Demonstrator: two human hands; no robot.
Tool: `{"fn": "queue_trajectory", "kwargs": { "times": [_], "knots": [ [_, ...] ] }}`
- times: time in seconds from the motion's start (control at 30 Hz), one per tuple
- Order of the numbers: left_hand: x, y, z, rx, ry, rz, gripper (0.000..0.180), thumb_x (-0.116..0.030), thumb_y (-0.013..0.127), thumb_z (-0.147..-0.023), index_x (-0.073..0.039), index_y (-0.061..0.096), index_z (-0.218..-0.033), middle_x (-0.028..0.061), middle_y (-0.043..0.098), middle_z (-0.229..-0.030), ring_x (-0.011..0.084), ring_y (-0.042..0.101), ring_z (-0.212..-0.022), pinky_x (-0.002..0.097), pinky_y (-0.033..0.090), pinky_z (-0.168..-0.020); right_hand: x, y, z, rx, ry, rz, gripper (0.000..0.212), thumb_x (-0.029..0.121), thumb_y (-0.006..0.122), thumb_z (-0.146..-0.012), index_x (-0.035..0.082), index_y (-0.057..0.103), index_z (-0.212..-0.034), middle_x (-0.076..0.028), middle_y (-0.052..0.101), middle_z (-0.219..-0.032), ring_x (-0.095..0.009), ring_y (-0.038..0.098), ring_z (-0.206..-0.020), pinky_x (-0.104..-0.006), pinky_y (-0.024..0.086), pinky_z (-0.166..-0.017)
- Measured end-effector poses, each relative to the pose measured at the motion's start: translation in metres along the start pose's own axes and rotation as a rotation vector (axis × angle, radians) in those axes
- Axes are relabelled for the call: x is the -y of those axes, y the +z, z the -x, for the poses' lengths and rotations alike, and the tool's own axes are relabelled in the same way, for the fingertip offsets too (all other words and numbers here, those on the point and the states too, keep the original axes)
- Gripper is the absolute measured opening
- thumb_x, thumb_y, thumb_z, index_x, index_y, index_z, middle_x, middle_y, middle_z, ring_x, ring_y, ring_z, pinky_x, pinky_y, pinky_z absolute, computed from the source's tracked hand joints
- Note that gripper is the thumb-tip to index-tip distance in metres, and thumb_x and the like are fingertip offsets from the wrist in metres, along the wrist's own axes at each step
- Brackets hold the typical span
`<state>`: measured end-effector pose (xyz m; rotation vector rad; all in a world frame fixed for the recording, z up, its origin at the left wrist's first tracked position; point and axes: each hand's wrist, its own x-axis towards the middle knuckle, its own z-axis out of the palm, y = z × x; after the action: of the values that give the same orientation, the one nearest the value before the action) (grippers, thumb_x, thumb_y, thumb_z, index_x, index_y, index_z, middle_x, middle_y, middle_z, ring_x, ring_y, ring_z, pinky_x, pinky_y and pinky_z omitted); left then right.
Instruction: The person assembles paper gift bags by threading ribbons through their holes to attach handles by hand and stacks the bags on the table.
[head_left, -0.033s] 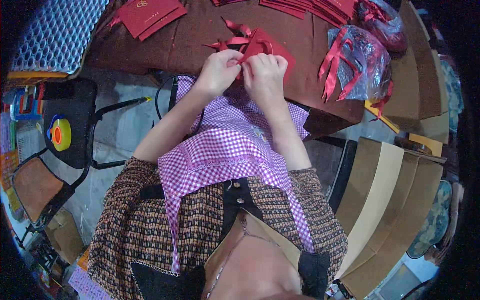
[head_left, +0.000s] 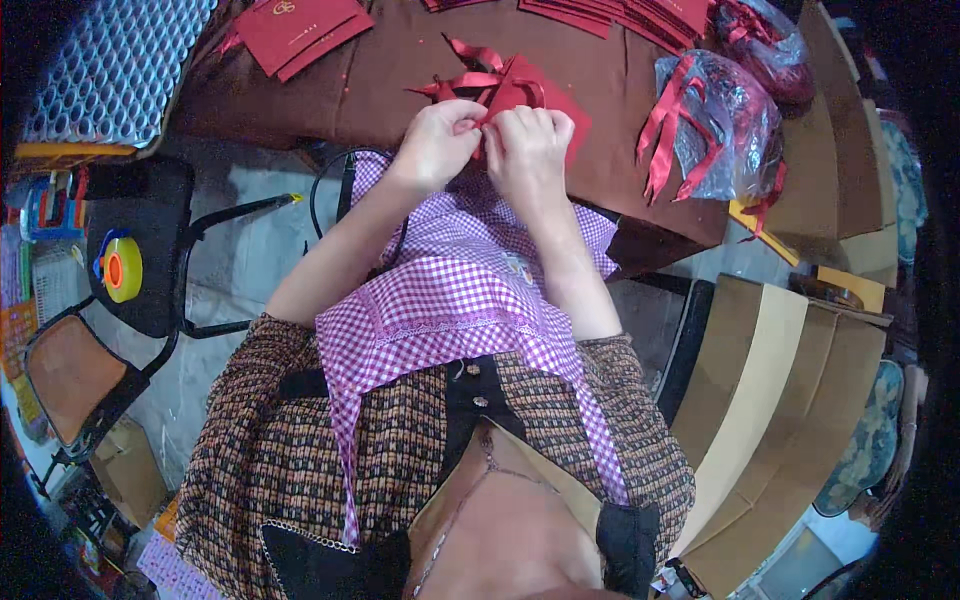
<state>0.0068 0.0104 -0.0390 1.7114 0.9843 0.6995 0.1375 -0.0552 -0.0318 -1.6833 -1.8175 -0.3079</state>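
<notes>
At the near edge of the brown-covered table (head_left: pixel 390 100), both hands meet over a red folded paper piece (head_left: pixel 572 105), perhaps a small bag or envelope. Red satin ribbon (head_left: pixel 468 78) loops and trails beyond my fingers. My left hand (head_left: pixel 438 143) is closed in a pinch, with a bit of red ribbon at its fingertips. Beside it, almost touching, my right hand (head_left: pixel 530 148) curls its fingers on the ribbon at the paper's near edge. The fingers hide exactly where ribbon and paper join.
Red printed paper pieces (head_left: pixel 300 35) lie at the far left, and more are stacked (head_left: pixel 650 20) at the far right. Clear plastic bags of red ribbon (head_left: pixel 735 130) sit on the right. Cardboard boxes (head_left: pixel 760 400) stand right; a black chair (head_left: pixel 140 250) holding a tape roll (head_left: pixel 122 270) stands left.
</notes>
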Motion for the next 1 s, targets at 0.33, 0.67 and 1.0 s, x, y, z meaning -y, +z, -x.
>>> {"fn": "queue_trajectory", "kwargs": {
  "times": [0.33,0.67,1.0],
  "knots": [
    [0.007,-0.014,-0.006,0.124,0.062,-0.037,0.026,-0.008,0.054,-0.084,0.002,0.063,-0.106,0.0147,0.067,-0.1,0.0206,0.063,-0.094,0.0301,0.047,-0.086,-0.022,-0.022,-0.028,0.114,-0.195,-0.017,0.014,0.01,0.061,-0.077,0.009,0.064,-0.091,-0.001,0.062,-0.096,-0.024,0.054,-0.094,-0.0391,0.038,-0.087],
    [0.005,-0.017,-0.01,0.37,0.104,-0.11,0.026,-0.009,0.057,-0.083,0.003,0.062,-0.106,0.0121,0.067,-0.094,0.0181,0.062,-0.087,0.0286,0.048,-0.081,-0.04,-0.025,-0.038,0.285,-0.288,-0.161,0.008,0.007,0.061,-0.073,0.01,0.062,-0.079,0.0,0.061,-0.083,-0.022,0.054,-0.083,-0.0351,0.038,-0.082],
    [-0.003,-0.02,-0.003,0.407,0.32,-0.227,0.018,-0.011,0.057,-0.083,0.003,0.062,-0.093,0.0118,0.061,-0.09,0.0248,0.058,-0.087,0.0321,0.046,-0.079,-0.028,-0.053,-0.037,0.368,-0.327,-0.123,0.015,0.005,0.062,-0.073,0.008,0.064,-0.087,-0.001,0.062,-0.087,-0.021,0.053,-0.092,-0.0383,0.036,-0.09]
  ]
}}
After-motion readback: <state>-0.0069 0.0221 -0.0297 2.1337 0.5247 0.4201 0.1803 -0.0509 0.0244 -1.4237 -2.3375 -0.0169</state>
